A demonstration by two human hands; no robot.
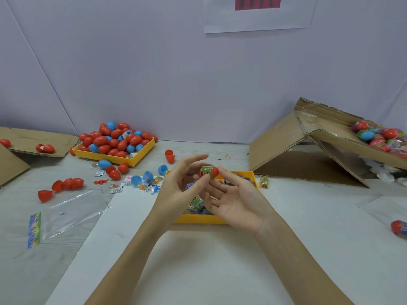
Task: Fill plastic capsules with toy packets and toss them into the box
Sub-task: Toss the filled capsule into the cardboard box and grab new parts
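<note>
A red capsule with a green printed band round its middle is held between both hands above the near yellow tray. My left hand pinches its left end with thumb and fingers. My right hand pinches its right end with the fingertips, palm up. The near tray holds toy packets, partly hidden by my hands. The tilted cardboard box at the right holds several wrapped capsules.
A second yellow tray piled with red and blue capsules stands at the back left. Loose capsule halves, small packets and clear plastic bags litter the left table. One wrapped capsule lies at the right edge. Flat cardboard lies far left.
</note>
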